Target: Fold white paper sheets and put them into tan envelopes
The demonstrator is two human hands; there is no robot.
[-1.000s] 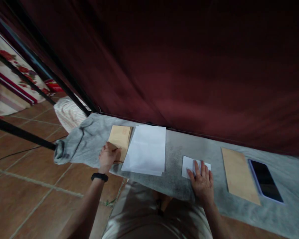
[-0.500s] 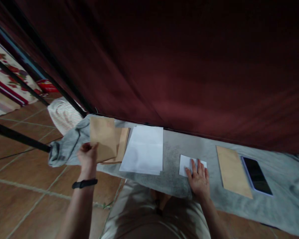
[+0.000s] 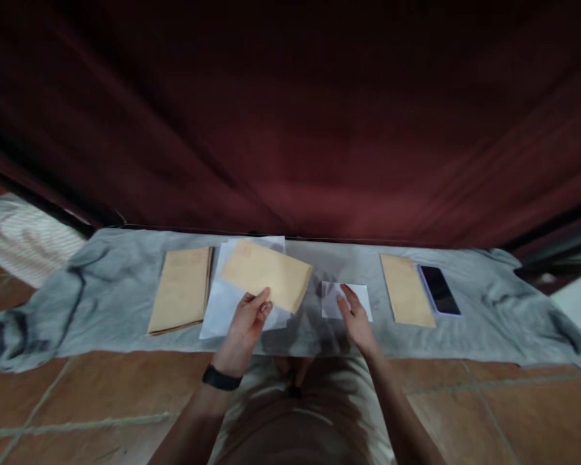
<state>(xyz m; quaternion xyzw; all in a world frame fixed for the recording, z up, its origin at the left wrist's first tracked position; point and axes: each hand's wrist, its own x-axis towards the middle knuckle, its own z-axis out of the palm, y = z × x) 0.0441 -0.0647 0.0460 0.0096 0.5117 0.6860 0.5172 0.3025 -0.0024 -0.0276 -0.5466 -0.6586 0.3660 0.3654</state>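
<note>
One brown envelope (image 3: 267,275) sits pinched in the left hand (image 3: 246,323) grip, above white sheets (image 3: 232,303); right hand (image 3: 356,316) fingers rest on folded paper (image 3: 346,300).

This looks like a room in a home, fitted out as a makeshift paperwork spot. A low desk (image 3: 101,310) draped in a creased grey cloth (image 3: 503,310) stands on a terracotta tiled floor (image 3: 77,413), backed by a heavy dark red curtain (image 3: 290,129). Brown envelopes (image 3: 181,290), white sheets (image 3: 223,303) and a phone (image 3: 439,290) lie on it.
</note>
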